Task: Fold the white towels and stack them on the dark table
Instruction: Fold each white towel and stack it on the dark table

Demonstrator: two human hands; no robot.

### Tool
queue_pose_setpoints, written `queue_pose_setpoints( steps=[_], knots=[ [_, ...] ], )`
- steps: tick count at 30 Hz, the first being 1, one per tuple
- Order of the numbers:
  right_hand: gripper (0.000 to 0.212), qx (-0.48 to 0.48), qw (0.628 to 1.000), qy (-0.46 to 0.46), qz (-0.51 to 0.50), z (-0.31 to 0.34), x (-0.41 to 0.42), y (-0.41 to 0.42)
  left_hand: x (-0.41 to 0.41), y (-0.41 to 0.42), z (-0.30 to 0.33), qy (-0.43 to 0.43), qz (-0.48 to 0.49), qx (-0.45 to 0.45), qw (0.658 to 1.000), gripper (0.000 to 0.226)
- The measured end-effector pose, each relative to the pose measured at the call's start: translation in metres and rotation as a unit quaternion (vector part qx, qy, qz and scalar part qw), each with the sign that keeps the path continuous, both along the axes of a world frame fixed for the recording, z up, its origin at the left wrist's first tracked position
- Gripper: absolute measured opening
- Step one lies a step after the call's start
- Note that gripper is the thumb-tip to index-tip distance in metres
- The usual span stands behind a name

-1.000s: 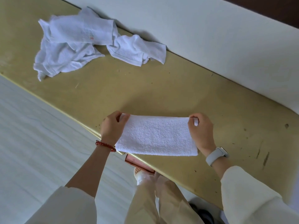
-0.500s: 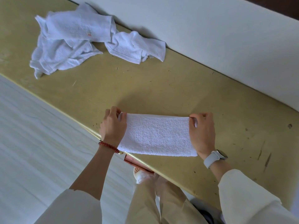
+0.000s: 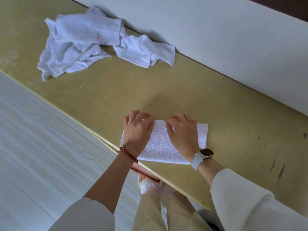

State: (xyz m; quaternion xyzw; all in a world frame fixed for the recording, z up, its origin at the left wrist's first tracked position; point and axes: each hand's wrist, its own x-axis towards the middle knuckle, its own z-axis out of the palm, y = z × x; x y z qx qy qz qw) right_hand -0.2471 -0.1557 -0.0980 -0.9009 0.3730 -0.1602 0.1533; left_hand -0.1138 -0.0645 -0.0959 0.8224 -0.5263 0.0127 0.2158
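Observation:
A folded white towel (image 3: 160, 147) lies flat on the yellowish table (image 3: 233, 139), close to its near edge. My left hand (image 3: 137, 132) rests on the towel's left part, its fingers curled over the far edge. My right hand (image 3: 183, 135) lies on the towel's middle, with thumb and fingertips pinching the far hem. The two hands almost meet at that hem. Only the towel's right end and near strip show past the hands. A heap of loose, crumpled white towels (image 3: 80, 47) sits at the far left of the table.
A white wall panel (image 3: 216, 39) runs along the table's far side. The pale floor (image 3: 41, 155) lies to the left, below the table edge. A pink object (image 3: 143, 172) shows under the near edge, beside my legs.
Both hands have left the towel's two ends and come together at the middle of its far edge. The towel now lies flat on the table.

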Motion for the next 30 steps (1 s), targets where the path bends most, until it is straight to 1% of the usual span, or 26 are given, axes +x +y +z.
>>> queue_pose_setpoints(
  steps=[4, 7, 9, 14, 18, 21, 23, 25, 28, 30],
  knots=[
    [0.021, -0.016, 1.000, 0.025, 0.004, -0.001, 0.002, 0.002, 0.002, 0.000, -0.008, -0.017, -0.008, -0.023, 1.000, 0.014],
    [0.019, -0.016, 1.000, 0.019, 0.013, -0.001, 0.003, 0.001, 0.003, 0.000, -0.008, -0.040, -0.026, -0.048, 0.998, 0.011],
    [0.021, -0.010, 1.000, 0.017, 0.014, 0.001, 0.004, 0.000, 0.004, -0.001, -0.007, -0.036, -0.026, -0.045, 0.998, 0.011],
    [0.025, 0.019, 1.000, 0.016, 0.008, 0.004, 0.008, -0.003, 0.005, -0.007, 0.000, -0.016, -0.012, -0.007, 1.000, 0.013],
    [0.028, 0.018, 0.999, 0.028, -0.001, 0.003, 0.011, -0.005, 0.004, -0.015, 0.006, 0.012, 0.003, 0.043, 0.999, 0.012],
    [0.021, 0.031, 0.999, 0.023, -0.012, 0.003, 0.013, -0.006, 0.003, -0.022, 0.011, 0.050, 0.029, 0.074, 0.996, 0.010],
    [0.020, 0.022, 1.000, 0.016, -0.012, 0.004, 0.014, -0.006, 0.003, -0.025, 0.014, 0.073, 0.039, 0.080, 0.993, 0.008],
    [0.021, -0.003, 1.000, 0.000, 0.000, 0.006, 0.010, -0.006, 0.002, -0.024, 0.016, 0.078, 0.045, 0.073, 0.993, 0.008],
    [0.020, -0.048, 0.996, -0.034, 0.062, 0.004, -0.013, -0.003, -0.007, -0.010, 0.020, 0.040, 0.052, 0.046, 0.997, 0.018],
    [0.025, -0.055, 0.992, -0.020, 0.108, 0.001, -0.033, -0.002, -0.021, 0.008, 0.020, 0.017, 0.037, 0.030, 0.999, 0.025]
  ],
)
